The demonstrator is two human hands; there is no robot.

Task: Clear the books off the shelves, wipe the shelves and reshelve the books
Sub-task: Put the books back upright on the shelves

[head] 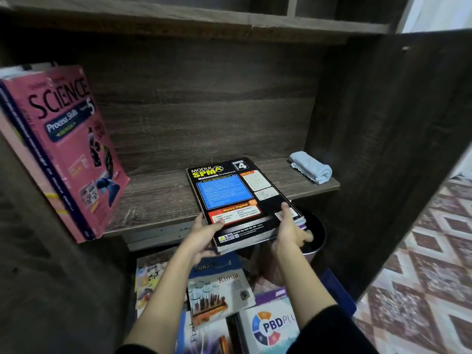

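Gripping a stack of books (245, 200) at its near corners, left hand (204, 236), right hand (288, 231).

A stack of books (245, 200), topped by a black maths workbook with a blue panel, lies flat. Its far half is on the dark wooden shelf (158, 198) and its near end overhangs the front edge, gripped by the left hand (204, 231) at 7 o'clock and the right hand (288, 231) at 5 o'clock. A pink science book (76, 149) leans tilted at 9 o'clock. A rolled pale-blue cloth (310, 167) lies on the shelf at 2 o'clock. More books (219, 290) lie flat below, at 6 o'clock.
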